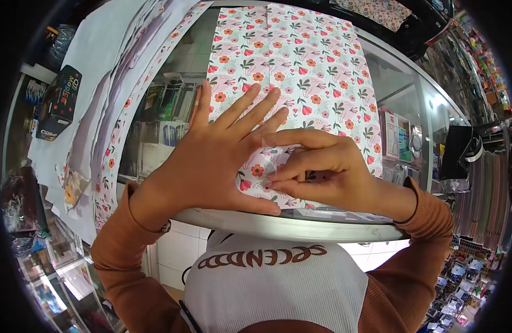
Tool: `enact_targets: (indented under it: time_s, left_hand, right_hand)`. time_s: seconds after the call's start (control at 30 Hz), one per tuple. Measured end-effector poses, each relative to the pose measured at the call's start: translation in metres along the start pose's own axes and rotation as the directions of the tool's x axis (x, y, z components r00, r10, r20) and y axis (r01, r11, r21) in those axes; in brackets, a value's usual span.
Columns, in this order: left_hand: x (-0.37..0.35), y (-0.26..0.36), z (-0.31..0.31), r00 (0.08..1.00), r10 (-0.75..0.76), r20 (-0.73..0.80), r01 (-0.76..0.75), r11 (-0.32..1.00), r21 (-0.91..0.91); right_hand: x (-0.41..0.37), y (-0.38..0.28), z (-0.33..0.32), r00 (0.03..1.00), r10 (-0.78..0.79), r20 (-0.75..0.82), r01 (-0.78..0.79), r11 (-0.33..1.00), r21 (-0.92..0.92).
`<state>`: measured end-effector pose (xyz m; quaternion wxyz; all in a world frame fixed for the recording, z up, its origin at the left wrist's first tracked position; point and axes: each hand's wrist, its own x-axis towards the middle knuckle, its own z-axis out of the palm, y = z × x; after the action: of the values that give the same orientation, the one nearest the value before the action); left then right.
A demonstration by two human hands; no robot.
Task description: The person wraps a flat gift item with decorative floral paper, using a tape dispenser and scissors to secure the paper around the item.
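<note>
Floral wrapping paper (317,72) lies over the glass counter, white with orange and pink flowers and dark leaves. A straight seam, where one paper edge meets or overlaps another, runs lengthwise through it. My left hand (211,152) rests flat on the paper's left part, fingers spread, holding nothing. Close to its index finger and thumb, my right hand (322,166) is closed in a pinch near the seam. Between its fingertips shows a small see-through strip that looks like clear tape (271,161); its outline is faint. What lies beneath the paper is hidden.
Stacked large paper sheets (95,72) hang over the counter's left side, with a black cube box (60,102) on them. The metal counter edge (300,226) runs in front of me. Boxed goods (397,136) show under the glass at right. A black case (384,22) stands at the back.
</note>
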<state>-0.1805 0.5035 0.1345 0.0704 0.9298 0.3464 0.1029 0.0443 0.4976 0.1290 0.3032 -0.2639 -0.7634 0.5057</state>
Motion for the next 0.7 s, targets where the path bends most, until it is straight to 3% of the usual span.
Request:
enact_targets:
  time_s: [0.13, 0.37, 0.4, 0.5, 0.6, 0.7]
  left_hand:
    - [0.0, -0.002, 0.001, 1.0, -0.001, 0.019, 0.001, 1.0, -0.007]
    - [-0.001, -0.002, 0.001, 1.0, -0.014, 0.025, 0.014, 0.999, 0.03]
    - [-0.001, -0.002, 0.003, 0.999, -0.036, 0.001, 0.036, 0.999, 0.011]
    - [-0.002, -0.001, 0.006, 0.996, -0.075, -0.042, 0.074, 0.997, -0.028]
    - [-0.003, 0.0, 0.002, 0.998, -0.063, -0.018, 0.062, 0.998, -0.016]
    - [-0.002, -0.001, 0.002, 0.999, -0.03, -0.011, 0.03, 1.0, 0.009]
  right_hand:
    - [0.002, -0.002, 0.001, 0.999, -0.03, -0.032, 0.028, 0.998, -0.051]
    - [0.001, -0.003, 0.001, 0.999, 0.039, -0.033, -0.037, 0.996, 0.082]
    - [0.001, -0.001, 0.001, 1.0, -0.001, -0.023, 0.002, 0.999, 0.037]
    - [0.0, 0.0, 0.001, 0.999, 0.004, -0.034, 0.0, 0.995, 0.102]
    - [-0.001, 0.012, 0.008, 0.989, -0.035, -0.142, 0.071, 0.965, 0.253]
    - [0.001, 0.014, 0.004, 0.991, -0.08, -0.108, 0.098, 0.98, 0.173]
